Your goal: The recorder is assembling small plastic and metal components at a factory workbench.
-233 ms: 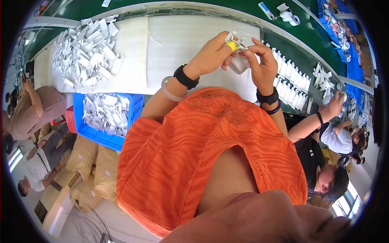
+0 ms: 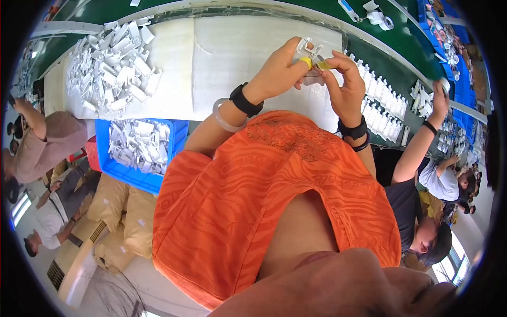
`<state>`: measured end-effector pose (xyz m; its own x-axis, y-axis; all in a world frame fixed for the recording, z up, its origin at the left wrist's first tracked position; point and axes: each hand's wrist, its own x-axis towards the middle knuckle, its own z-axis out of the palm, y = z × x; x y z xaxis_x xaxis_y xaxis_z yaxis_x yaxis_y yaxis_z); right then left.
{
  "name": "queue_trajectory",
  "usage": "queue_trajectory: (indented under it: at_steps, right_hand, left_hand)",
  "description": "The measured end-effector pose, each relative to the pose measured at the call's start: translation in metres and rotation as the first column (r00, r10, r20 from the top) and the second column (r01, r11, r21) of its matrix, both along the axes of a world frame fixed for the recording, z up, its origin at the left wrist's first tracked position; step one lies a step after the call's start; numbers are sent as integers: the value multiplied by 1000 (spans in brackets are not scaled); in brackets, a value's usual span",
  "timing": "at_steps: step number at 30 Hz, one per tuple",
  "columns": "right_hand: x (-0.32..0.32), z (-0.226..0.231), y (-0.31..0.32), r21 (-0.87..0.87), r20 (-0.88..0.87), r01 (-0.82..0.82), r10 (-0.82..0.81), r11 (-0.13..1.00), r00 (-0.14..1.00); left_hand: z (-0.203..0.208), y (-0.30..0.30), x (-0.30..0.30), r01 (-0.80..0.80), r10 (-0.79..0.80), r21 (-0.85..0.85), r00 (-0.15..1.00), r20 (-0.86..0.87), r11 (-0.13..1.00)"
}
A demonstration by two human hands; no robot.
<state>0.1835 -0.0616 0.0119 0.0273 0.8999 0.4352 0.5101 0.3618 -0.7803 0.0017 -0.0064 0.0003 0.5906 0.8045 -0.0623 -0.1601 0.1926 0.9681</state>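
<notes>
Over the right part of the white-covered bench, my left hand (image 2: pixel 280 67) grips a small white plastic part (image 2: pixel 309 47) with an open frame at its top. Something yellow (image 2: pixel 307 62) covers the tip of my left thumb. My right hand (image 2: pixel 344 84) is right beside it, thumb and index finger closed together at the part's edge. A small dull-yellow piece (image 2: pixel 322 65) shows at those fingertips; its kind is unclear. A rounded, see-through shape (image 2: pixel 312 79) lies below the fingers, mostly hidden by them.
A heap of white plastic parts (image 2: pixel 113 68) covers the bench's left end. Below it, a blue bin (image 2: pixel 177 142) holds more. Rows of white parts (image 2: pixel 385 108) stand on the green surface at right. A co-worker's raised arm (image 2: pixel 422 137) is close on the right. Tan sacks (image 2: pixel 139 222) lie lower left.
The white part has tilted slightly in my left hand, and my right fingertips have shifted against it. The dull-yellow piece shows more plainly. At right, the co-worker's hand has risen.
</notes>
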Motion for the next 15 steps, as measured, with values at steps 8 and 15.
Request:
queue_trajectory:
  at_steps: [8,15]
  right_hand:
    - [-7,13,-1,-97,-60,-32,27,995,998]
    - [-8,17,2,119,168,-86,66,989,984]
  left_hand:
    - [10,-2,-3,18,-18,-27,1000,8,999]
    - [12,-6,-5,-15,15,-3,1000,10,1000]
